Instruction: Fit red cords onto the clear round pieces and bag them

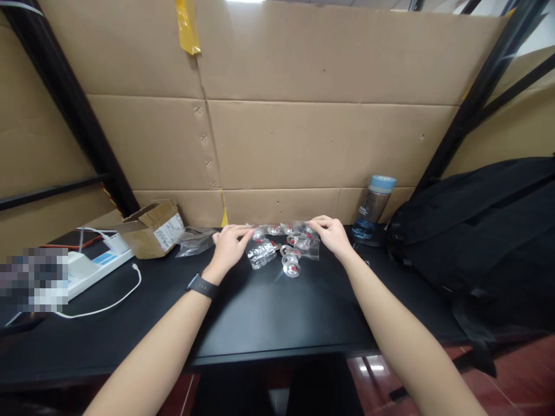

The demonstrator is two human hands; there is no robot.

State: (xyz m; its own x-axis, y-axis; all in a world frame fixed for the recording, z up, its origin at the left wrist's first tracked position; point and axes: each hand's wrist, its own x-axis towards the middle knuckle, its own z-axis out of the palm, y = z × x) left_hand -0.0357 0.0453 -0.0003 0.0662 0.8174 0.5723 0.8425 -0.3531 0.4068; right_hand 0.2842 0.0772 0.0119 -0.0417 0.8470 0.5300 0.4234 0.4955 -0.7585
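Both hands are at the back of the black table, at either end of a row of clear plastic packets (274, 230) holding small round silver pieces with red marks. My left hand (232, 245), with a dark watch on its wrist, is closed with its fingertips on the packet at the row's left end. At the right end, my right hand (333, 234) pinches another packet. Between the hands, several loose silver discs (291, 267) overlap in a short line towards me. A crinkled shiny packet (261, 254) lies left of them, just below the row.
An open cardboard box (152, 230) and a clear plastic bag (195, 241) are left of my hands, beside a white power strip (102, 266) with a white cable (130, 297). A blue-lidded bottle (373, 208) and black backpack (481, 242) stand right. A cardboard wall (277, 138) closes the back.
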